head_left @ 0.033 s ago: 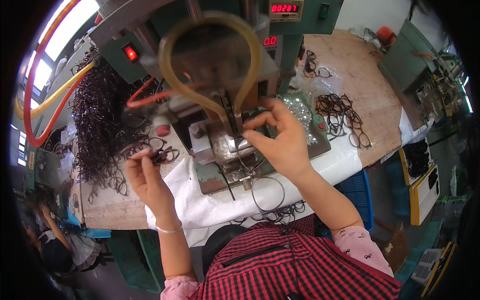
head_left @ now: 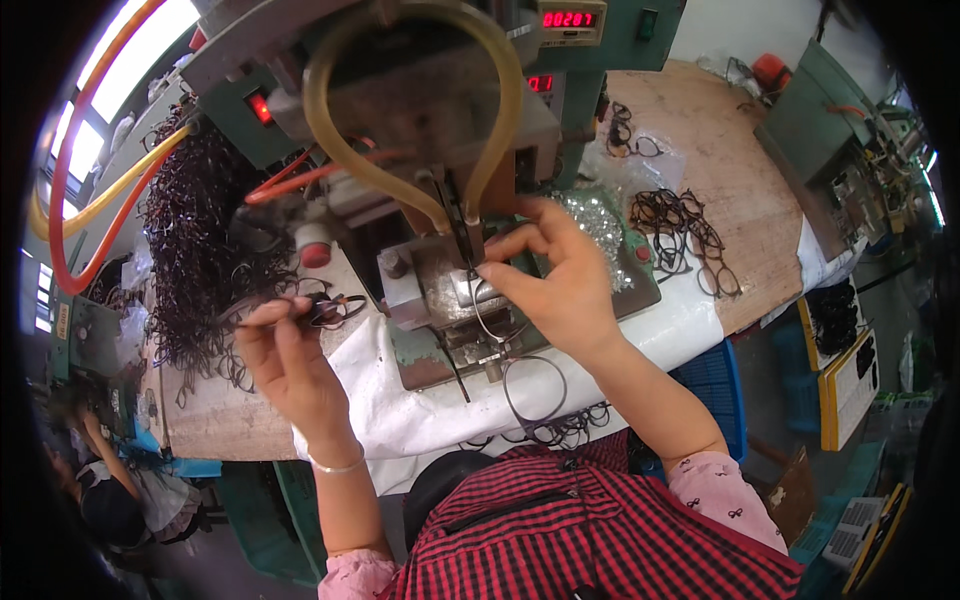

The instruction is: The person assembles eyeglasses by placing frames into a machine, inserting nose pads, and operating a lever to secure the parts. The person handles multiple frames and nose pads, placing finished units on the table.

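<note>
My right hand (head_left: 565, 290) is at the green press machine's metal head (head_left: 466, 235), thumb and fingers pinched on a thin eyeglass frame (head_left: 479, 312). One rim of the frame sits under the head, and the other hangs toward me over the white cloth. To the left, my left hand (head_left: 295, 375) has its thumb and fingertips closed on a dark eyeglass frame (head_left: 245, 308), which is blurred and partly hidden by the fingers. Just beyond those fingertips is another dark eyeglass frame (head_left: 345, 309); whether it is held too I cannot tell.
A large heap of dark eyeglass frames (head_left: 195, 240) stands at the left. Small shiny parts (head_left: 600, 230) fill a tray right of the head. More frames (head_left: 680, 230) lie on the wooden table (head_left: 745, 180). A yellow hose (head_left: 320, 110) loops above the work.
My left hand has shifted slightly left with the dark frame. The yellow hose and upper machine parts have moved a little. My right hand has shifted slightly left at the head.
</note>
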Demonstrator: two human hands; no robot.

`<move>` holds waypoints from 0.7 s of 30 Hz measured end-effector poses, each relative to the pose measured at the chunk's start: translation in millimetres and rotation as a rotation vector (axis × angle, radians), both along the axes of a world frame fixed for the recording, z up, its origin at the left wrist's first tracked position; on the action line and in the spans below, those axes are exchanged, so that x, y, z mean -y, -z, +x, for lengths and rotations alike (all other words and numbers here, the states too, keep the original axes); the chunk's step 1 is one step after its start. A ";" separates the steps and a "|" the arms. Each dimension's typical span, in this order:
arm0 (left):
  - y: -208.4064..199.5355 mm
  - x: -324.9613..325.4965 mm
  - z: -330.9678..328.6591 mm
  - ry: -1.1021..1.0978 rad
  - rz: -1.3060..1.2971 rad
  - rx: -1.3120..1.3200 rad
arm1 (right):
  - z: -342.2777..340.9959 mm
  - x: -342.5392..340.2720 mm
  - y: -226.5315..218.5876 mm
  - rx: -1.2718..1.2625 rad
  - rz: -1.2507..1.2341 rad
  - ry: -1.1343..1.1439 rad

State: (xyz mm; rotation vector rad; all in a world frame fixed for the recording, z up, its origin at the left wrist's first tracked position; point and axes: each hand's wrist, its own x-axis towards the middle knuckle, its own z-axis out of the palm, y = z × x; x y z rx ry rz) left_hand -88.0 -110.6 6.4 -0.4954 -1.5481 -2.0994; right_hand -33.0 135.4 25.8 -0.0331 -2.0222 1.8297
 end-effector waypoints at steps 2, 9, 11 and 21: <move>-54.1 -30.5 14.0 0.219 0.051 -0.239 | -0.4 1.5 -7.5 0.007 -0.102 -0.063; -70.5 -39.9 9.3 0.093 -0.136 -0.263 | 17.0 19.0 -12.0 0.016 -0.351 -0.097; -58.2 -41.4 27.8 0.172 -0.222 -0.312 | 21.8 1.2 -2.4 -0.036 -0.169 -0.084; -22.5 -68.1 21.0 0.134 -0.943 -1.096 | 12.5 -96.2 83.0 0.027 0.868 0.509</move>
